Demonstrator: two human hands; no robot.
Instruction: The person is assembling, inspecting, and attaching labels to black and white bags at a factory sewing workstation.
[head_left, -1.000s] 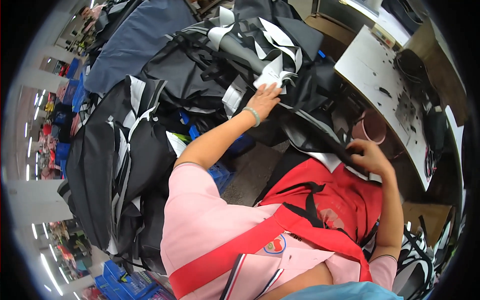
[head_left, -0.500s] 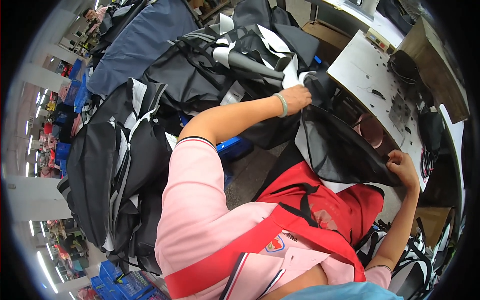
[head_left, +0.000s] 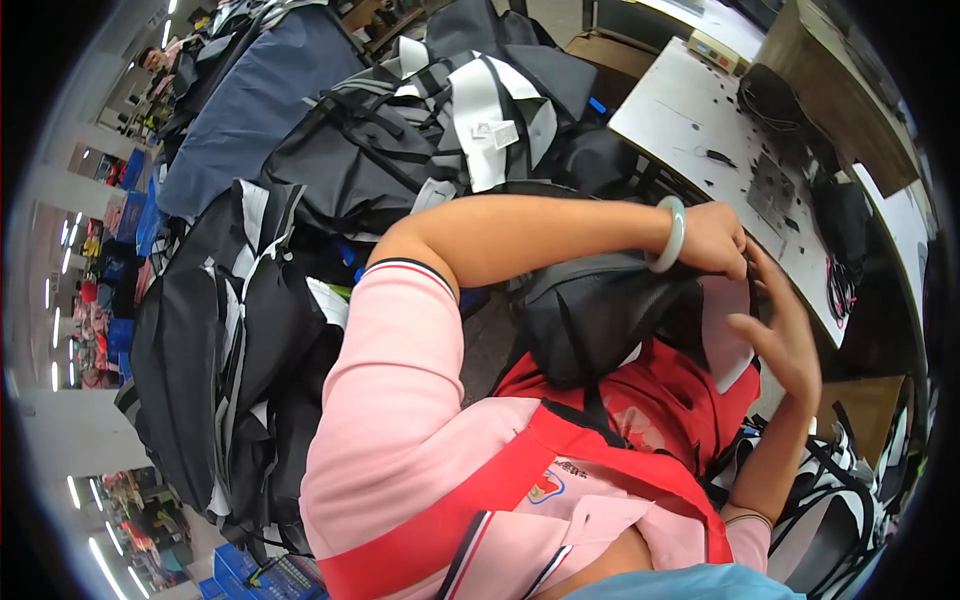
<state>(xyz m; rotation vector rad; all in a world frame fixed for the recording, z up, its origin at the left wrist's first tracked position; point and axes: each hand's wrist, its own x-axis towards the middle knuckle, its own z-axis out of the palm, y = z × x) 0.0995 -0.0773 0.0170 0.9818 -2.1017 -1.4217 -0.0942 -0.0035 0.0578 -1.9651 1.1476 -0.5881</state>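
Note:
A black fabric bag piece [head_left: 610, 310] with a dangling strap lies across my lap, over the red apron [head_left: 690, 400]. My left hand [head_left: 712, 240], with a pale bangle at its wrist, is closed at the upper right edge of this piece. A white panel [head_left: 727, 330] hangs below that hand. My right hand [head_left: 785, 345] is just right of the panel, its thumb apart and its fingers stretched up toward the left hand. Their tips are slightly blurred where they meet the left hand. The part inside my left fist is hidden.
Black and white bag pieces are heaped ahead [head_left: 370, 150] and at left [head_left: 190, 350]. A dark blue sheet [head_left: 270, 100] covers a stack at far left. The white worktable [head_left: 660, 120], strewn with scraps, stands at right. More black-and-white pieces [head_left: 830, 510] lie at lower right.
My left hand has moved right and nearer, bringing the fabric edge across to my right hand. The right hand has let go of its corner and its fingers have spread.

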